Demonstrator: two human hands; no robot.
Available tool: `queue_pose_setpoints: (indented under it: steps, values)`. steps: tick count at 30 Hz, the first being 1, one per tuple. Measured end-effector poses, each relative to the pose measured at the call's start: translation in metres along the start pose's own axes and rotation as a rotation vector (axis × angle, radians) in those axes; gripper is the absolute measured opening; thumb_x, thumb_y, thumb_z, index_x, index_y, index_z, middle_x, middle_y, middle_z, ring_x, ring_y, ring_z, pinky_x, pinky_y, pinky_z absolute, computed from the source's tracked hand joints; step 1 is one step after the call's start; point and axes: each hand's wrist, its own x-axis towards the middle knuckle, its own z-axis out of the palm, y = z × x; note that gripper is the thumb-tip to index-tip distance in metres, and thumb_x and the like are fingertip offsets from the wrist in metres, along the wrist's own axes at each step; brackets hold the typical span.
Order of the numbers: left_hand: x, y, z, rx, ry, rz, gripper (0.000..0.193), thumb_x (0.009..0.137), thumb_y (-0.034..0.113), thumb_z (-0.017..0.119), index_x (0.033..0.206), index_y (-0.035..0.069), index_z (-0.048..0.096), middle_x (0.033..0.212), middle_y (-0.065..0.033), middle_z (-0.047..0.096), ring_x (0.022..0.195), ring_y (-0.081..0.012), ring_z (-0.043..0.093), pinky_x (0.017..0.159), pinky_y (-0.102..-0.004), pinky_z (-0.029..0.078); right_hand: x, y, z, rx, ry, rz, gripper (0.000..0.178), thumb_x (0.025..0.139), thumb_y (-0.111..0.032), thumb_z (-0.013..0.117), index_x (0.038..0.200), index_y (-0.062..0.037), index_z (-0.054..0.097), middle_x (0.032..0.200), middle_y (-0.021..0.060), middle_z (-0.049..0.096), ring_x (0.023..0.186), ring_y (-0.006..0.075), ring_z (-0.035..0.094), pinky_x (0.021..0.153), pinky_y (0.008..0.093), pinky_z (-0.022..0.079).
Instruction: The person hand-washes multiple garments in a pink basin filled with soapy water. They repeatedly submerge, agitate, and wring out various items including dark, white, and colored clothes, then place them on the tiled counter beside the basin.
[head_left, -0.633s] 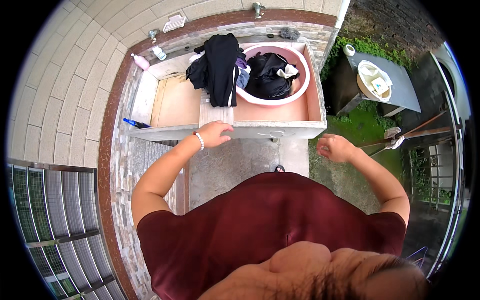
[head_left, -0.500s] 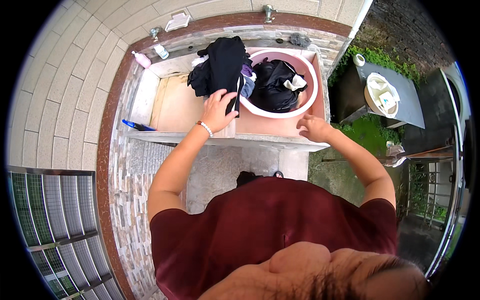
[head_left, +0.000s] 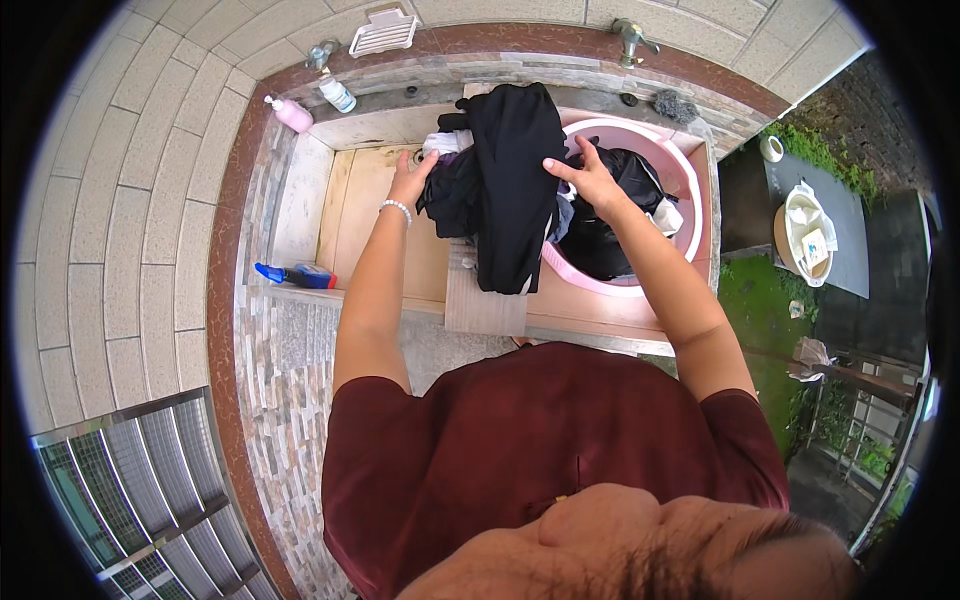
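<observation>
A heap of laundry lies over the sink's middle, topped by a long black garment point(head_left: 515, 180) with white and purple cloth showing at its left. My left hand point(head_left: 408, 182) is at the heap's left side, thumb and fingers apart, some fingertips hidden by cloth. On the other side my right hand point(head_left: 592, 182) has its thumb and fingers spread, the thumb at the black garment's right edge. Beneath that hand is a pink basin point(head_left: 688, 190) holding shiny black clothing point(head_left: 610, 235) and a white piece of cloth point(head_left: 667, 217).
A washboard-like slab point(head_left: 487, 312) lies under the heap across the sink point(head_left: 335, 220). A blue brush-like tool point(head_left: 297, 275) rests on the left front edge. Pink pump bottle point(head_left: 290, 114), white bottle point(head_left: 338, 95) and dark scrubber point(head_left: 676, 106) line the back ledge, below two taps.
My right hand has moved from the sink's front edge up to the heap's right side. My left hand has shifted from the garment's front to the heap's left side. The view has shifted.
</observation>
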Motion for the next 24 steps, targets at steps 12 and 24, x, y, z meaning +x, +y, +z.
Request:
queue_pose_setpoints:
  steps: [12, 24]
  values:
    - [0.078, 0.015, 0.053, -0.134, -0.348, 0.110, 0.061, 0.074, 0.022, 0.082, 0.122, -0.002, 0.054, 0.110, -0.0098, 0.067, 0.097, -0.0182, 0.064, 0.088, -0.0309, 0.050, 0.074, 0.033, 0.038, 0.240, -0.037, 0.007, 0.115, 0.060, -0.002, 0.088, 0.151, -0.0021, 0.018, 0.135, 0.0151, 0.054, 0.124, 0.0266, 0.053, 0.108, 0.0368, 0.041]
    - [-0.046, 0.040, 0.071, -0.840, -0.541, -0.160, 0.040, 0.089, 0.011, 0.059, 0.127, -0.001, 0.057, 0.117, -0.0104, 0.067, 0.107, -0.0228, 0.064, 0.097, -0.0352, 0.049, 0.053, 0.014, -0.034, 0.437, -0.426, -0.033, 0.082, 0.059, 0.016, 0.060, 0.138, -0.0028, 0.051, 0.123, 0.0062, 0.064, 0.112, 0.0184, 0.061, 0.100, 0.0313, 0.046]
